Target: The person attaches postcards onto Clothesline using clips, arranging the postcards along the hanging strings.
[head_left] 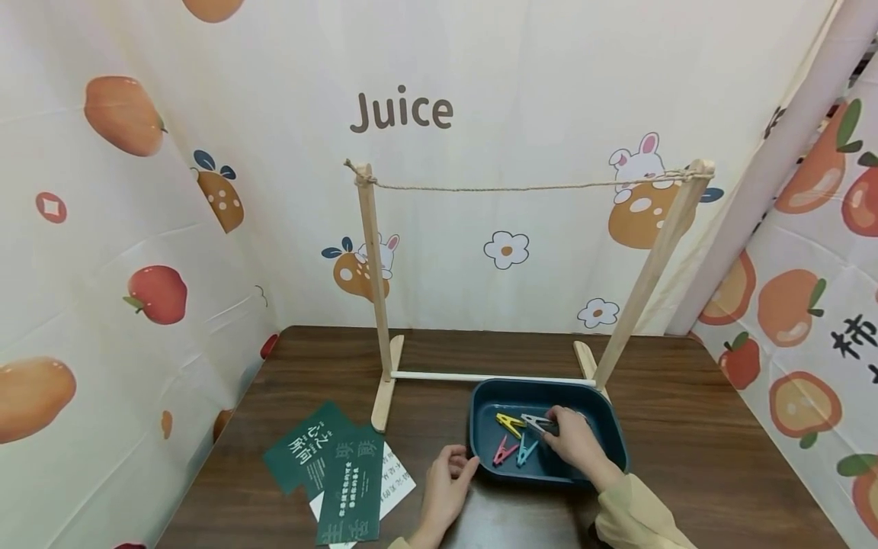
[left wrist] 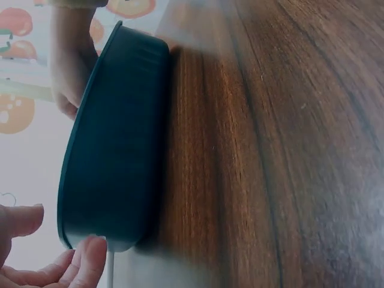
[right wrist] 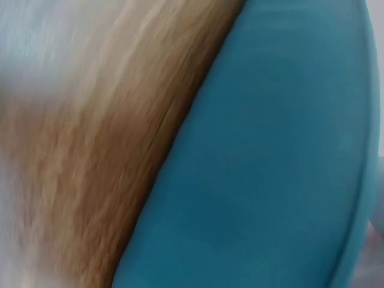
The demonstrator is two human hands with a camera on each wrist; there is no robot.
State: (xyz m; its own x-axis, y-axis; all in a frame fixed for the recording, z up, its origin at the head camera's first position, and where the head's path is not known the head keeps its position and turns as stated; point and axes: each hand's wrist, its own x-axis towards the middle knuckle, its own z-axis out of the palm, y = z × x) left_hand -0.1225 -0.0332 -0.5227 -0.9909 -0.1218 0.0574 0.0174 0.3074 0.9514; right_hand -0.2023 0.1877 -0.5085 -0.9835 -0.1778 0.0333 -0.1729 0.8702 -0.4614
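A dark blue tray (head_left: 549,476) holds several clothespins: a yellow clothespin (head_left: 510,424), a pink clothespin (head_left: 504,451), a light blue clothespin (head_left: 526,450) and a grey clothespin (head_left: 535,421). My right hand (head_left: 575,438) reaches into the tray and pinches the grey clothespin by one end. At the tray's left front corner is my left hand (head_left: 449,484), fingers loosely bent and holding nothing. In the left wrist view its fingertips (left wrist: 93,255) appear close to the tray wall (left wrist: 120,132); contact is unclear. Only the tray's outside (right wrist: 258,150) fills the right wrist view, blurred.
Behind the tray stands a wooden frame (head_left: 376,282) with a twine line (head_left: 494,189) tied between its posts and a white bar (head_left: 439,376) low down. Overlapping green and white cards (head_left: 350,488) lie left on the brown table (head_left: 686,442). Printed curtains (head_left: 521,91) surround it.
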